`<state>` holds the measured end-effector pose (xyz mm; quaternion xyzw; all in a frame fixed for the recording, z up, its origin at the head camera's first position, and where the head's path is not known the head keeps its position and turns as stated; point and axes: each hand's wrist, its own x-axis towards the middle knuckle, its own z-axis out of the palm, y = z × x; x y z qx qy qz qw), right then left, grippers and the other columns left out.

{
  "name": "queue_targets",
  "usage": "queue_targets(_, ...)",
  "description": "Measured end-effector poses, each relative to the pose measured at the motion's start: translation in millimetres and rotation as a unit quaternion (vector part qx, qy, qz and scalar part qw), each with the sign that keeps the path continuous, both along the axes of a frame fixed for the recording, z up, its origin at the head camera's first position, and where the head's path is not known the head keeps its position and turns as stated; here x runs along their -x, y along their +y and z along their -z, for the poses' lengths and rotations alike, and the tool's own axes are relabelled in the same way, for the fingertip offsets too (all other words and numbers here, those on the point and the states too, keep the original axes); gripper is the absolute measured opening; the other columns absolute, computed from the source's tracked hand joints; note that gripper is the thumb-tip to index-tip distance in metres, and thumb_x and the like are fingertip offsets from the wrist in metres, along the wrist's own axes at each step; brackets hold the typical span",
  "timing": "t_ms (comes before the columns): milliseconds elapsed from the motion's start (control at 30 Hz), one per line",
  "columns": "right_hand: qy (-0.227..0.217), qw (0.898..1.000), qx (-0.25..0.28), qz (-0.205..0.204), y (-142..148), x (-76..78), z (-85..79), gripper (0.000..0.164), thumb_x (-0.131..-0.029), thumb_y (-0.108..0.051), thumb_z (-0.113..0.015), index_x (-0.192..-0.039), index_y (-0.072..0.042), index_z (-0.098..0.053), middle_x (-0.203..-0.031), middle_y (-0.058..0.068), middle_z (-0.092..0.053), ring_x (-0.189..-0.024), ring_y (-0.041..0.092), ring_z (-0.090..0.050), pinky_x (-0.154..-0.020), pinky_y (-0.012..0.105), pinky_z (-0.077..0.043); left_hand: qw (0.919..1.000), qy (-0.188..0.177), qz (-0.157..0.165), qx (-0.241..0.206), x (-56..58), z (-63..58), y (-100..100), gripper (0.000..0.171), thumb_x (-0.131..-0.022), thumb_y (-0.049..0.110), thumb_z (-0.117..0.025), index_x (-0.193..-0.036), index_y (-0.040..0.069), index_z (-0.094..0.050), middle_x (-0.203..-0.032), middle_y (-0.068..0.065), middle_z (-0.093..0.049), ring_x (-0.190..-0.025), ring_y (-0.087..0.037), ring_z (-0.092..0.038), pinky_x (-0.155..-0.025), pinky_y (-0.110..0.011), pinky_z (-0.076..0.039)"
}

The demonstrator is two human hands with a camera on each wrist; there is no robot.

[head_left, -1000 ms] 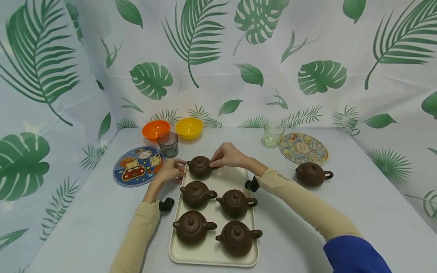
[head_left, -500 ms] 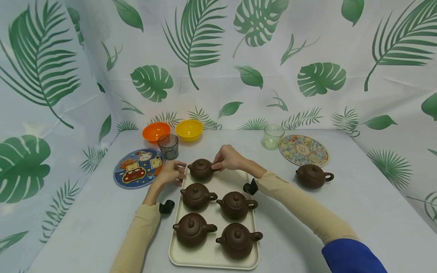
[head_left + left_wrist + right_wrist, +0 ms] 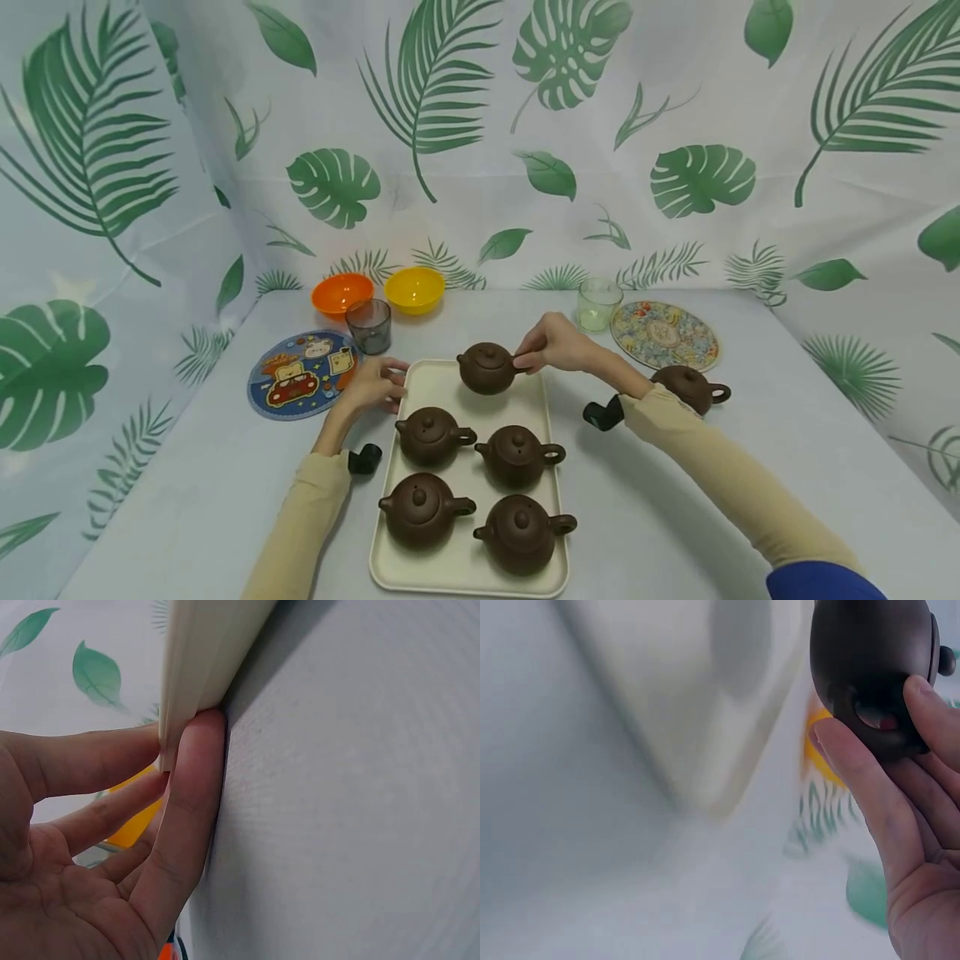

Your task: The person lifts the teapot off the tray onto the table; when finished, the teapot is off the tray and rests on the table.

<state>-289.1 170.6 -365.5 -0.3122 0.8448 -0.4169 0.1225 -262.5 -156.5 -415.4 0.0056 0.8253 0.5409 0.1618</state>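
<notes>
Right hand (image 3: 553, 347) pinches the handle of a brown teapot (image 3: 486, 369), fingers and thumb curled round it, and holds the pot in the air above the far end of the cream tray (image 3: 448, 383). The right wrist view shows the fingertips (image 3: 855, 761) wrapped against the pot's dark side, with the tray's pale rim well below it. The spout points away from this hand, toward the person's left.

On the other side of the lifted pot, the left hand (image 3: 372, 385) rests at the far left corner of the tray. In the left wrist view its fingers (image 3: 191, 795) lie nearly straight, the tips pressed against the tray's edge where it meets the grey tabletop (image 3: 787, 450); nothing is gripped.

Nearer the person than either hand, four more teapots (image 3: 433, 435) stand on the tray in two rows of two. A sixth teapot (image 3: 686, 386) sits on the tabletop just beyond the right forearm, touching or nearly touching a patterned round mat (image 3: 663, 335). A clear glass (image 3: 598, 305) stands just beyond the right hand. Beyond the left hand lie a blue cartoon mat (image 3: 300, 373), a dark tumbler (image 3: 369, 326), an orange bowl (image 3: 342, 294) and a yellow bowl (image 3: 414, 289).
</notes>
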Motion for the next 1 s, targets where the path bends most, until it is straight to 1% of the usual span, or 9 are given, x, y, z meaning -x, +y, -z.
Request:
queue_targets(100,0.0,1.0,0.0,0.014,24.8,-4.5,-1.6,0.013,-0.085,-0.004,-0.07,-0.091,0.007,-0.074,-0.082,0.018,-0.072,-0.07,0.028,-0.071,-0.066,0.032,-0.06,1.0,0.004,0.003,-0.002,-1.2,1.3,-0.9,0.045,-0.082,-0.01,-0.062,-0.126,-0.009,-0.053,-0.094,-0.017,-0.058,-0.065,-0.017,-0.059,-0.058,-0.031,-0.059)
queue_targets(300,-0.004,0.999,-0.003,0.051,69.9,-9.8,-3.9,0.015,-0.086,-0.002,-0.068,-0.092,0.012,-0.071,-0.083,0.022,-0.071,-0.07,0.031,-0.071,-0.066,0.034,-0.06,0.9999,0.007,0.0,-0.008,-1.6,1.5,-2.9,0.044,-0.082,-0.01,-0.061,-0.126,-0.01,-0.053,-0.092,-0.016,-0.058,-0.063,-0.016,-0.058,-0.055,-0.029,-0.057)
queue_targets(400,-0.005,0.997,-0.023,0.073,88.6,-14.8,-5.7,0.017,-0.086,-0.003,-0.068,-0.093,0.012,-0.071,-0.082,0.022,-0.071,-0.07,0.031,-0.071,-0.065,0.034,-0.06,0.9999,0.008,0.001,-0.011,-0.7,2.5,-2.4,0.044,-0.082,-0.01,-0.062,-0.126,-0.01,-0.053,-0.092,-0.016,-0.058,-0.063,-0.016,-0.059,-0.056,-0.029,-0.058)
queue_targets(533,-0.003,0.994,-0.052,0.092,108.7,-22.4,-4.6,0.018,-0.086,-0.007,-0.07,-0.093,0.009,-0.073,-0.08,0.018,-0.072,-0.068,0.029,-0.071,-0.064,0.031,-0.06,0.9999,0.01,0.005,-0.008,0.7,4.9,-0.3,0.045,-0.082,-0.01,-0.063,-0.126,-0.01,-0.053,-0.093,-0.017,-0.058,-0.064,-0.017,-0.059,-0.057,-0.031,-0.059)
queue_targets(633,0.006,0.994,-0.061,0.095,118.6,-25.2,0.0,0.016,-0.085,-0.009,-0.071,-0.09,0.005,-0.074,-0.078,0.014,-0.073,-0.066,0.024,-0.071,-0.064,0.028,-0.059,0.9999,0.01,0.002,-0.002,1.8,6.2,0.3,0.045,-0.082,-0.009,-0.063,-0.126,-0.009,-0.054,-0.094,-0.017,-0.059,-0.066,-0.017,-0.06,-0.057,-0.031,-0.059)
queue_targets(700,0.021,0.993,-0.069,0.096,122.7,-25.9,3.4,0.015,-0.084,-0.012,-0.073,-0.088,0.002,-0.076,-0.077,0.011,-0.073,-0.065,0.02,-0.071,-0.064,0.026,-0.059,0.9999,0.011,0.001,0.001,2.6,6.6,0.2,0.045,-0.082,-0.009,-0.063,-0.126,-0.009,-0.054,-0.094,-0.017,-0.059,-0.067,-0.017,-0.06,-0.058,-0.032,-0.059)
queue_targets(800,0.026,0.993,-0.069,0.091,125.6,-25.9,7.7,0.014,-0.083,-0.013,-0.074,-0.088,0.0,-0.076,-0.076,0.01,-0.073,-0.064,0.018,-0.071,-0.063,0.025,-0.059,0.9999,0.011,0.001,0.002,2.9,7.0,-0.4,0.045,-0.082,-0.009,-0.063,-0.126,-0.009,-0.053,-0.094,-0.017,-0.059,-0.067,-0.018,-0.061,-0.058,-0.032,-0.059)
queue_targets(1000,-0.011,0.995,-0.046,0.085,124.2,-25.0,14.5,0.014,-0.083,-0.008,-0.073,-0.088,0.005,-0.075,-0.08,0.016,-0.072,-0.066,0.025,-0.071,-0.063,0.029,-0.06,0.9999,0.015,0.002,-0.002,1.4,7.8,-0.4,0.046,-0.081,-0.01,-0.063,-0.126,-0.01,-0.053,-0.093,-0.017,-0.059,-0.065,-0.017,-0.06,-0.057,-0.032,-0.059)
